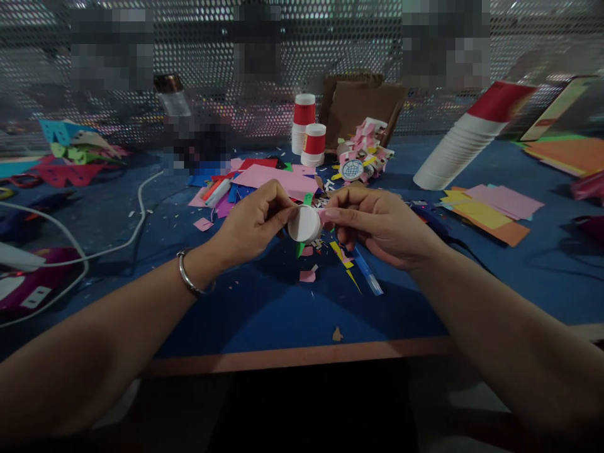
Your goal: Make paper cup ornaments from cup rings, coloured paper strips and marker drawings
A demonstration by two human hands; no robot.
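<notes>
Over the blue tabletop (264,333), the left hand (252,220) pinches a white paper cup (303,224), the right hand (377,223) a pink paper tab (323,216) at its side — seemingly attached; pulling hard could tear it, squeezing dent the cup.

So the left grip (259,221)'s got a round white cup piece (302,224) by its edge, green paper tab (307,199) up top, right grip (370,220) pinching pink paper (323,216) beside it. Tabletop (264,321)'s littered with paper scraps (307,275), lol.
</notes>
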